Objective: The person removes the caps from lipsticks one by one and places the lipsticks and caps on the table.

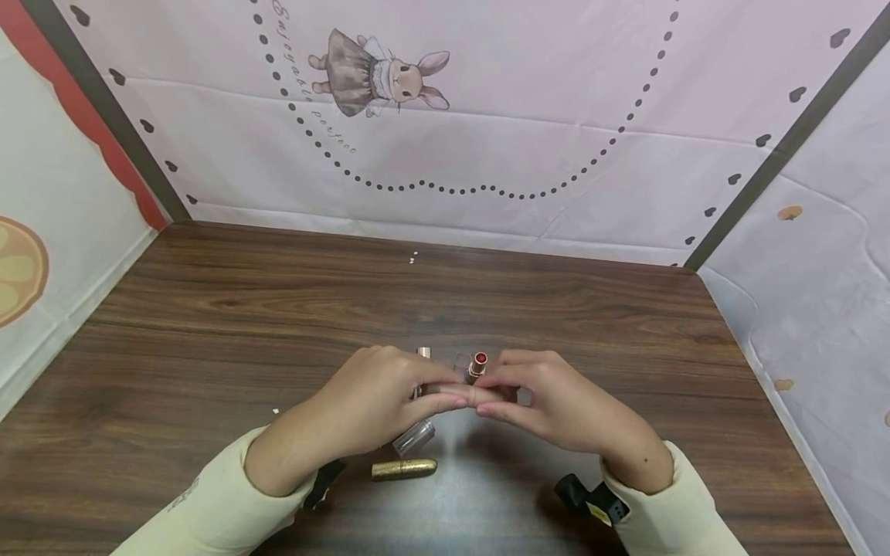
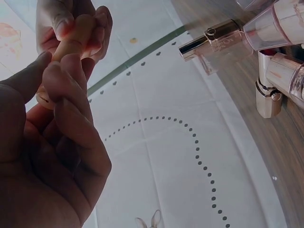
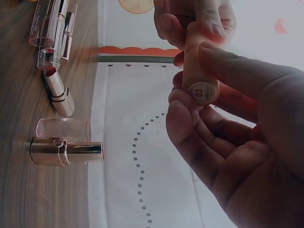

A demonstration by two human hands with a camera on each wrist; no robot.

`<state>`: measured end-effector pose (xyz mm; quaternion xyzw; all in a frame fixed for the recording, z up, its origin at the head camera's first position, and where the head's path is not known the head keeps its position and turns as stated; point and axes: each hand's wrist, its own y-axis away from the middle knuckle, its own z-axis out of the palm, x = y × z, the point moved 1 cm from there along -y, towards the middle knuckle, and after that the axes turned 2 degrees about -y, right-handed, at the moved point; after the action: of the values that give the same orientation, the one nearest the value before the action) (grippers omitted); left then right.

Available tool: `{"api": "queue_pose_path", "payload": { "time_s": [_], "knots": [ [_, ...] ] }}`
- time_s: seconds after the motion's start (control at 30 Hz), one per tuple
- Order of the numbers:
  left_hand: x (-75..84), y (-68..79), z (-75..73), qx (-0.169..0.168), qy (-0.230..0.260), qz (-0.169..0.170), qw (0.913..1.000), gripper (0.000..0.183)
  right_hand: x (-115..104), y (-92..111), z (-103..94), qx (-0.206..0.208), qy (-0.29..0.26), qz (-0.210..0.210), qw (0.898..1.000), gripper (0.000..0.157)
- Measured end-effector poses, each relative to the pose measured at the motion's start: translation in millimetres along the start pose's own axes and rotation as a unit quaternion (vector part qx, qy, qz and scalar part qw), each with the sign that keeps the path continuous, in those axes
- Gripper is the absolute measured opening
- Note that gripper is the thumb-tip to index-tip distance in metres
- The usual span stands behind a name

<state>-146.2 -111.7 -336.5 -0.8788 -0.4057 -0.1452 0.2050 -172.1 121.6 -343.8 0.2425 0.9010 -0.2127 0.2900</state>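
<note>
Both hands hold one slim peach-beige lip tube [image 1: 480, 396] level above the table, near its middle. My left hand [image 1: 378, 398] pinches one end between thumb and fingers, and my right hand [image 1: 556, 394] grips the other. In the right wrist view the tube's round end [image 3: 203, 92] bears a label reading 03. Just behind the fingers in the head view, an uncapped lipstick [image 1: 479, 363] with a red tip stands upright. The left wrist view shows a rose-gold lipstick case [image 2: 268, 97] beside clear-capped tubes. Fingers cover much of the held tube.
A clear cap [image 1: 415, 438] and a gold bullet-shaped tube [image 1: 404, 469] lie by the left forearm. Small white bits [image 1: 413, 259] dot the table's far part. Printed cloth walls [image 1: 487, 154] border the wooden table [image 1: 591, 309] at the back and sides.
</note>
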Motion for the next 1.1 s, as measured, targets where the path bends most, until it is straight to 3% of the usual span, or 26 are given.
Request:
{"api": "queue_pose_path", "payload": {
  "time_s": [0.3, 0.43, 0.67, 1.1],
  "knots": [
    [1.3, 0.6, -1.0, -0.047, -0.008, -0.028, 0.9985, 0.036, 1.4, 0.6, 2.1, 0.020, 0.008, -0.033, 0.999, 0.015],
    [1.0, 1.2, 0.0, -0.062, -0.013, -0.036, 0.9974, 0.039, 0.5, -0.5, 3.2, -0.001, -0.001, -0.015, 1.000, 0.014],
    [-0.6, 2.1, 1.6, -0.047, -0.015, -0.033, 0.9982, 0.035, -0.4, -3.4, 9.5, -0.059, -0.014, 0.041, 0.997, 0.016],
    [-2.0, 1.4, 0.3, -0.050, -0.013, -0.020, 0.9984, 0.025, -4.0, -2.5, 9.0, -0.032, 0.075, 0.015, 0.997, 0.016]
  ]
}}
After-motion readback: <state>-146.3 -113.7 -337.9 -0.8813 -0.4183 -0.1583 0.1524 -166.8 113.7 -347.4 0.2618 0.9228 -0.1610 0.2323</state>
